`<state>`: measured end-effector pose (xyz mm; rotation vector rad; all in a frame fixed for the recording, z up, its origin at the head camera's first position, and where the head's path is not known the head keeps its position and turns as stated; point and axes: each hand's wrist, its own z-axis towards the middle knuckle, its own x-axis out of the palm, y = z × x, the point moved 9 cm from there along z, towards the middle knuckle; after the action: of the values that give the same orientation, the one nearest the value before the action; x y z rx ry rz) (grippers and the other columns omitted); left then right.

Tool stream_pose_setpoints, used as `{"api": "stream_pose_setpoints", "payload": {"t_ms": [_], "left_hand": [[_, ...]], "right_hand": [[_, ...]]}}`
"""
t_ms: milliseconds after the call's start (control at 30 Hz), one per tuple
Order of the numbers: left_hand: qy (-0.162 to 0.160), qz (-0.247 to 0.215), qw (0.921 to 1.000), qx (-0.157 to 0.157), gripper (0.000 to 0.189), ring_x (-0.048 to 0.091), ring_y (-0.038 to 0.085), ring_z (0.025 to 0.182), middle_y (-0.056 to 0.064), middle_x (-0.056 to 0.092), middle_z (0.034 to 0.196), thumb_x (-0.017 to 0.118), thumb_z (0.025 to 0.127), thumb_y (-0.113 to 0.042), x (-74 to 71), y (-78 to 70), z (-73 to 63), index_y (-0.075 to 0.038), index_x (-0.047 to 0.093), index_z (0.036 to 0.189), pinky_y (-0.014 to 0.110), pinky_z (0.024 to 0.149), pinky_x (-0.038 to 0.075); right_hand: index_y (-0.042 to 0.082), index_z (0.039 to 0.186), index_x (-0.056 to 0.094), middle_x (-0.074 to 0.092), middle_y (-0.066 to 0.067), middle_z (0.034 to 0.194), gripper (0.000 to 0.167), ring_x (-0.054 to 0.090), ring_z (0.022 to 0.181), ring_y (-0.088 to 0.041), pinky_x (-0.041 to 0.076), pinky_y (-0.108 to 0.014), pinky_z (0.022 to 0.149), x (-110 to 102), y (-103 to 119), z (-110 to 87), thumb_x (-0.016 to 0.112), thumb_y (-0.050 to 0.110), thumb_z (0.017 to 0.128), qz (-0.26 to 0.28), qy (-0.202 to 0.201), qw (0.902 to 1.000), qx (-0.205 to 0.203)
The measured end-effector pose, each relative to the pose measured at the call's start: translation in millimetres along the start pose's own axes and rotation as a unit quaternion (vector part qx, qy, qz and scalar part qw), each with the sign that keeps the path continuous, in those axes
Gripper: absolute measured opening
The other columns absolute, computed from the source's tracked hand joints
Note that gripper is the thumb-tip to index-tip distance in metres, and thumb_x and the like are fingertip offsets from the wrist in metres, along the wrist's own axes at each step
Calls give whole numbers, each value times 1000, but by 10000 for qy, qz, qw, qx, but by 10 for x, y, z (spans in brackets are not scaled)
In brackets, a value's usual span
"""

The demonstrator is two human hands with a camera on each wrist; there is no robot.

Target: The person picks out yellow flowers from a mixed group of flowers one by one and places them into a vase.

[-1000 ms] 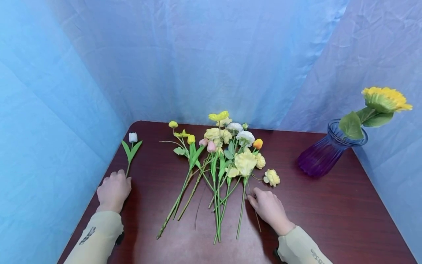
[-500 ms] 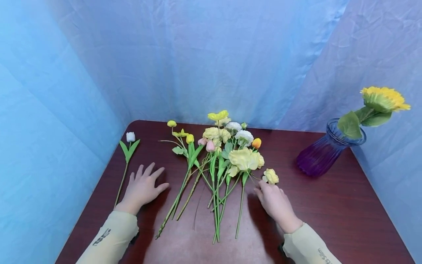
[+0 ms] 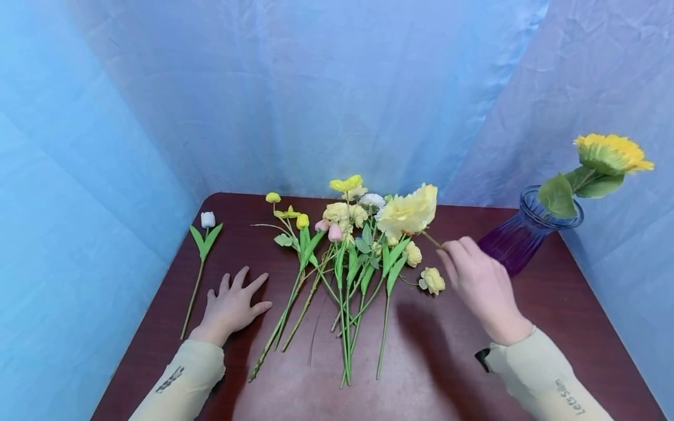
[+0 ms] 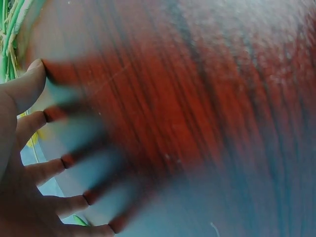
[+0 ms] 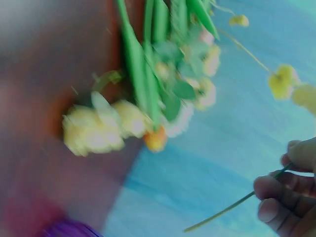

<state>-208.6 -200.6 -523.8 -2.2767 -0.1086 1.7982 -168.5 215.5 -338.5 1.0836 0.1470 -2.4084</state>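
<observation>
My right hand [image 3: 478,280] pinches the thin stem of a large pale yellow flower [image 3: 408,210]. The bloom is raised in front of the pile's right side. In the right wrist view, the stem [image 5: 222,211] runs between thumb and fingers, its cut end sticking out. My left hand [image 3: 230,310] rests on the table with its fingers spread and holds nothing. Just left of it lies a white tulip [image 3: 207,220] with green leaves. Between the hands lies a loose pile of flowers, among them pink tulips [image 3: 334,233], a yellow tulip [image 3: 302,221] and pale yellow blooms [image 3: 432,281].
A blue-purple glass vase [image 3: 505,242] stands at the right, partly behind my right hand, with a yellow sunflower [image 3: 613,155] in it. The dark red wooden table [image 3: 553,339] is bordered by blue cloth [image 3: 337,88] at its back and sides.
My left hand has left the white tulip's stem, moved right and spread its fingers. My right hand has lifted the large pale yellow flower from the pile, up and to the right.
</observation>
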Motion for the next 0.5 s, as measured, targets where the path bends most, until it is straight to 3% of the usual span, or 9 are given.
{"api": "stream_pose_setpoints", "payload": {"t_ms": [300, 500], "left_hand": [[-73, 74, 9999, 12, 72, 23, 62, 144, 25, 26, 163, 68, 95, -50, 0, 7, -9, -25, 42, 158, 84, 103, 25], [-71, 104, 9999, 17, 72, 23, 61, 144, 25, 27, 163, 67, 96, -51, -5, -5, -9, -26, 42, 158, 83, 104, 25]], "right_hand": [[0, 99, 71, 60, -14, 86, 12, 58, 56, -31, 47, -51, 46, -551, -144, 431, 68, 12, 98, -420, -811, 9948, -446], [-1, 102, 72, 60, -18, 91, 13, 61, 64, -35, 50, -52, 54, -750, -350, 594, 66, 10, 101, -616, -988, 9921, -475]]}}
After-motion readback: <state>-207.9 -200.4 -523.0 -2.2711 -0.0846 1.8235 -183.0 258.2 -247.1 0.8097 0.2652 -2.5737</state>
